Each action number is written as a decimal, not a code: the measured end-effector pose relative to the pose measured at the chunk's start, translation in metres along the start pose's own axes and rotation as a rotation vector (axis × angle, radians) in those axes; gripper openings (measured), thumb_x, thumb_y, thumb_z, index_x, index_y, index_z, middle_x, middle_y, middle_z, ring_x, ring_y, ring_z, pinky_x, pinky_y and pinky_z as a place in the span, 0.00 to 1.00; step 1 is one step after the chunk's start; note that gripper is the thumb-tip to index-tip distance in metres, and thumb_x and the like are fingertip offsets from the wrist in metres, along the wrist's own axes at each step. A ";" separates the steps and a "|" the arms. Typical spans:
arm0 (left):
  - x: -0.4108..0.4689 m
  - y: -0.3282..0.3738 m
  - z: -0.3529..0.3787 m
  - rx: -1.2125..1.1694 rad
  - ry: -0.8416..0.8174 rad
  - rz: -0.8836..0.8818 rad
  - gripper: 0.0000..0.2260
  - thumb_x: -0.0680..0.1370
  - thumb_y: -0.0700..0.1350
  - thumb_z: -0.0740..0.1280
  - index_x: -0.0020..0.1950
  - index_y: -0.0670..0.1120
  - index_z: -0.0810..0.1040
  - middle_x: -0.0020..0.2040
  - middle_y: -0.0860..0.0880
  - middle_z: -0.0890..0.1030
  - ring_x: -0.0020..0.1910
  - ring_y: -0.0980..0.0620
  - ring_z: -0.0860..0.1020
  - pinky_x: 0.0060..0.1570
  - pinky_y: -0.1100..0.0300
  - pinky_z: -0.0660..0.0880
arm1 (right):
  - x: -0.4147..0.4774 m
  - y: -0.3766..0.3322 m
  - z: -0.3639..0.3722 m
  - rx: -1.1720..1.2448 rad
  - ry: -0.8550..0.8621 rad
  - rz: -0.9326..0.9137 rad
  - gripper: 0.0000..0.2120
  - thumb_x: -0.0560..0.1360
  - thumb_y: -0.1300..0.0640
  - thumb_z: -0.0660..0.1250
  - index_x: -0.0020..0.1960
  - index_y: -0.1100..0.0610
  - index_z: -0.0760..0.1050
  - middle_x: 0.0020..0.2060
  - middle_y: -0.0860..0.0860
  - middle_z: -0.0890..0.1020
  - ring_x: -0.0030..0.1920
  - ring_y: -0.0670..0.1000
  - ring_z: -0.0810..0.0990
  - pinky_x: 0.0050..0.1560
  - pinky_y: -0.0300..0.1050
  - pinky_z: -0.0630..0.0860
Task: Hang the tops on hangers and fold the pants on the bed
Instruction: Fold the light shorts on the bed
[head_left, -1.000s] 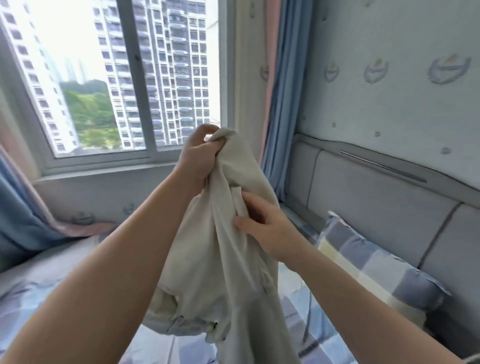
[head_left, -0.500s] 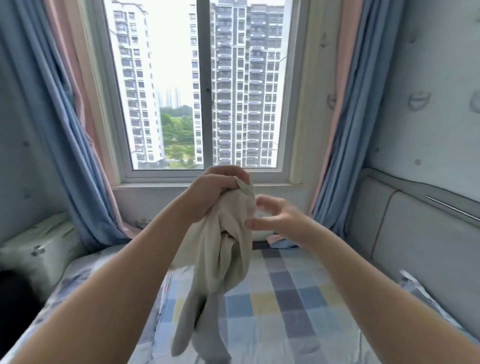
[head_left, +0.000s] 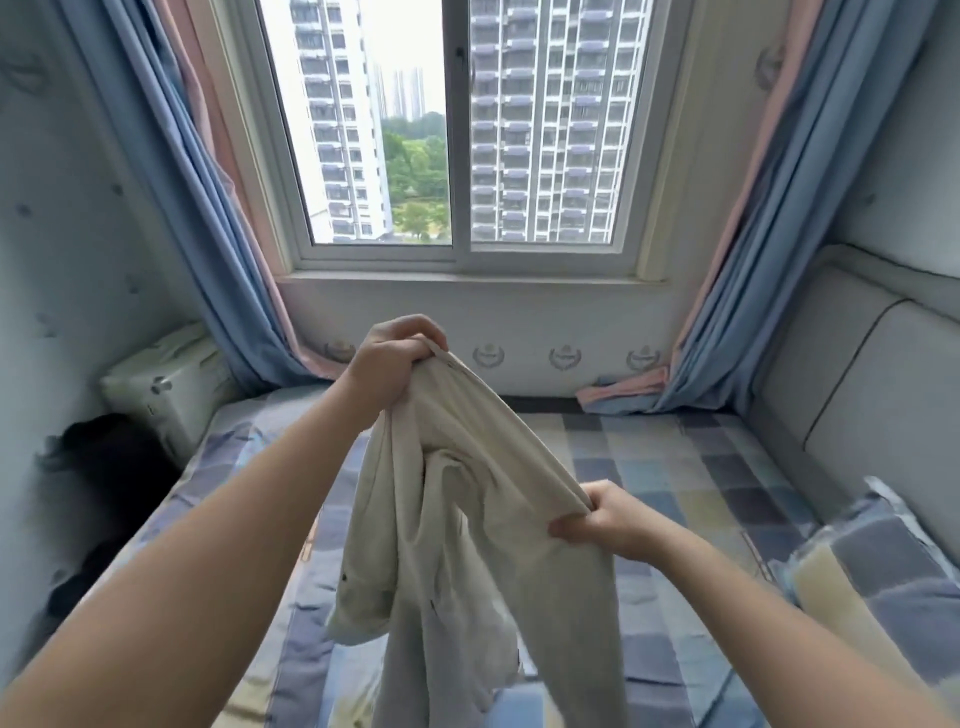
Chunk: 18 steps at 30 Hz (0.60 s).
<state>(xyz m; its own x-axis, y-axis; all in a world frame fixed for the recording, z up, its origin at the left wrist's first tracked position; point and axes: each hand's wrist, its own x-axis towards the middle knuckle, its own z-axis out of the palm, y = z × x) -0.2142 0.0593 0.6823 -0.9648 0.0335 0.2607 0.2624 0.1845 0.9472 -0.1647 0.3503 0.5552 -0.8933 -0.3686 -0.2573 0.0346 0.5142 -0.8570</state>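
Observation:
Beige pants (head_left: 467, 525) hang in the air above the bed (head_left: 675, 478), which has a blue, grey and yellow checked sheet. My left hand (head_left: 392, 358) grips one end of the waistband, raised in front of the window sill. Lower and to the right, my right hand (head_left: 597, 517) pinches the other end of the waistband. The band stretches on a slant between the two hands. The legs droop bunched toward the bottom of the view. No hangers or tops are in sight.
A checked pillow (head_left: 878, 566) lies at the right by the padded grey headboard (head_left: 852, 384). Blue and pink curtains (head_left: 218, 218) frame the window (head_left: 457, 130). A pale box (head_left: 166, 384) and a dark heap (head_left: 104, 467) sit at the bed's left.
The view swung left from the headboard to the window. My right hand let go of the pants, then took the waistband lower right and pulled it apart from my left hand.

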 end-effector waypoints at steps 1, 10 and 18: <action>0.001 -0.013 0.001 -0.005 0.051 -0.018 0.12 0.68 0.38 0.62 0.34 0.52 0.82 0.37 0.52 0.80 0.39 0.56 0.75 0.38 0.67 0.69 | -0.004 0.016 -0.003 -0.037 0.003 0.050 0.09 0.69 0.54 0.75 0.45 0.59 0.83 0.37 0.47 0.84 0.40 0.47 0.83 0.44 0.45 0.80; -0.020 -0.098 0.055 0.182 0.147 -0.234 0.11 0.81 0.34 0.62 0.58 0.44 0.80 0.57 0.43 0.82 0.54 0.50 0.79 0.47 0.69 0.74 | -0.033 0.050 -0.017 0.036 0.298 0.166 0.04 0.77 0.59 0.68 0.47 0.57 0.81 0.40 0.52 0.83 0.41 0.51 0.80 0.42 0.45 0.75; -0.139 -0.103 0.129 0.176 -0.579 -0.196 0.41 0.69 0.54 0.80 0.77 0.61 0.62 0.71 0.58 0.71 0.61 0.69 0.73 0.60 0.68 0.72 | -0.030 0.004 0.029 0.197 0.326 0.151 0.05 0.76 0.65 0.66 0.47 0.66 0.79 0.38 0.57 0.77 0.39 0.52 0.75 0.39 0.45 0.71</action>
<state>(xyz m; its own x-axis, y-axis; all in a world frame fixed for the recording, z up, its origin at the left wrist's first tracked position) -0.1094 0.1627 0.5240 -0.8600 0.4995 -0.1044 0.1209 0.3981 0.9093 -0.1244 0.3405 0.5468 -0.9657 -0.0194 -0.2591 0.2333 0.3741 -0.8975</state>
